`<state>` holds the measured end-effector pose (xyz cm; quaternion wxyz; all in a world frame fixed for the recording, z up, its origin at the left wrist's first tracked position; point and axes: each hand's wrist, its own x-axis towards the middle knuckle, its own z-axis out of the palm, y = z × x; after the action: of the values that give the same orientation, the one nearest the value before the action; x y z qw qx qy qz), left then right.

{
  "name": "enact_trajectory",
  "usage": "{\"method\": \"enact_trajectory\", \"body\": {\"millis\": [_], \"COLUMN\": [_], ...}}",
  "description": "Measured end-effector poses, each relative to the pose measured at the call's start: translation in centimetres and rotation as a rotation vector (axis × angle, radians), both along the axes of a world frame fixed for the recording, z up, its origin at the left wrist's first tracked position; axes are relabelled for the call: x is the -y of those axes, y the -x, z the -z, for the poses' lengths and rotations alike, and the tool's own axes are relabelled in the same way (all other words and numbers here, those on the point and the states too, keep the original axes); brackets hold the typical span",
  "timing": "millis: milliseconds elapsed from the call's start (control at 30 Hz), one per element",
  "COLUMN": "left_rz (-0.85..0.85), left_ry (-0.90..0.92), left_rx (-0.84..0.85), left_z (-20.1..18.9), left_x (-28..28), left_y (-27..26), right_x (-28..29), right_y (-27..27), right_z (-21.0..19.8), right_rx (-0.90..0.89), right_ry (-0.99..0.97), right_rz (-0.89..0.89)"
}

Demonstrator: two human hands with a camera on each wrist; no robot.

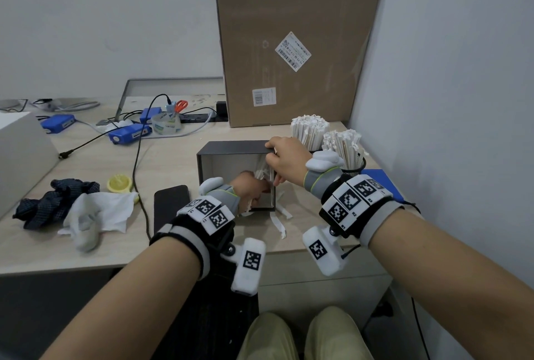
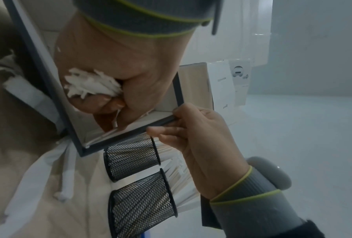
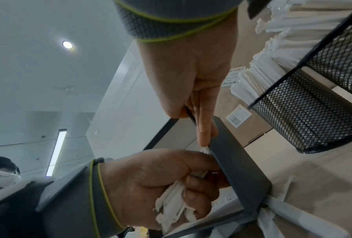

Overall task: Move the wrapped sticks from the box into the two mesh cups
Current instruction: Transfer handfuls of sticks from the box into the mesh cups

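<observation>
A dark grey box (image 1: 234, 146) lies on its side on the desk, its opening towards me. My left hand (image 1: 250, 188) is inside it, fist closed round a bundle of white wrapped sticks (image 2: 91, 83), whose ends also show below the fist (image 3: 172, 207). My right hand (image 1: 284, 157) pinches the box's right wall (image 3: 235, 162) at the upper corner. Two black mesh cups (image 1: 354, 164) stand just right of the box, both packed with wrapped sticks (image 1: 309, 128); in the left wrist view the cups (image 2: 133, 157) sit beside the box. Loose sticks (image 1: 278, 222) lie before the box.
A tall cardboard box (image 1: 291, 41) leans at the back by the wall. A black phone (image 1: 170, 205) lies left of the grey box. Cloths (image 1: 95, 212), a yellow tape roll (image 1: 120, 183), blue devices (image 1: 130, 134) and cables occupy the left. A blue pad (image 1: 381, 180) lies at far right.
</observation>
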<state>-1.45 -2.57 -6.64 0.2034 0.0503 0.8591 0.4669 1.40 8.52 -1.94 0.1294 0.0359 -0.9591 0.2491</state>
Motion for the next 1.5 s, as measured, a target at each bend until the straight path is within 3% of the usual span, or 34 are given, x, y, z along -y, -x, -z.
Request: {"method": "enact_trajectory", "body": {"millis": [133,467,600,700,833,1000,1033,1067,1100,1167,1200,1267,1300,1367,1433,1500], "left_rz": [-0.02,0.052,-0.009,-0.054,-0.133,-0.177,-0.174,-0.168,-0.159,-0.155,-0.159,-0.168,-0.171,-0.166,-0.133,-0.078], "left_ry": [0.0,0.216,0.019,-0.036,-0.199,-0.383,-0.41,-0.449,-0.493,-0.572,-0.605,-0.665,-0.693,-0.752,-0.796,-0.82], "left_rx": [-0.019,-0.12,-0.08,-0.163,-0.247,-0.231,-0.212,-0.187,-0.158,-0.109,-0.09,-0.063,-0.047,-0.01,0.024,0.041], "left_z": [0.0,-2.6,-3.8,-5.2,-6.7,-6.9,-6.7,-6.4,-6.2,-5.7,-5.4,-5.0,-4.9,-4.7,-4.4,-4.4], "left_x": [-0.1,4.1,4.6,5.1,6.1,7.4,7.6,7.8,7.9,8.0,8.0,7.8,7.6,7.2,6.4,5.3], "left_y": [-0.2,0.2,0.2,0.6,1.8,2.4,2.4,2.4,2.2,2.1,2.1,2.3,2.4,2.5,2.2,1.6], "right_x": [0.1,-0.1,-0.2,-0.1,0.1,1.4,2.2,2.4,2.2,2.1,2.1,2.6,2.8,3.2,3.0,2.8], "right_y": [-0.4,-0.3,0.6,1.8,4.2,6.7,6.0,6.0,6.1,7.4,7.9,7.8,7.6,6.7,4.7,2.7], "right_z": [-0.1,0.4,0.6,0.2,-0.5,-1.0,-1.5,-0.7,-0.4,0.3,0.3,0.3,0.4,0.1,-0.6,-1.3], "right_rx": [0.0,0.031,0.003,0.015,0.105,0.257,0.284,0.282,0.251,0.299,0.347,0.329,0.273,0.092,-0.006,0.04], "right_ry": [0.038,0.205,0.295,0.377,0.574,0.897,0.855,0.52,0.367,0.724,0.91,0.933,0.896,1.051,1.019,0.982], "right_rz": [-0.005,0.029,0.121,0.192,0.281,0.312,0.363,0.362,0.356,0.419,0.381,0.307,0.293,0.315,0.263,0.102]}}
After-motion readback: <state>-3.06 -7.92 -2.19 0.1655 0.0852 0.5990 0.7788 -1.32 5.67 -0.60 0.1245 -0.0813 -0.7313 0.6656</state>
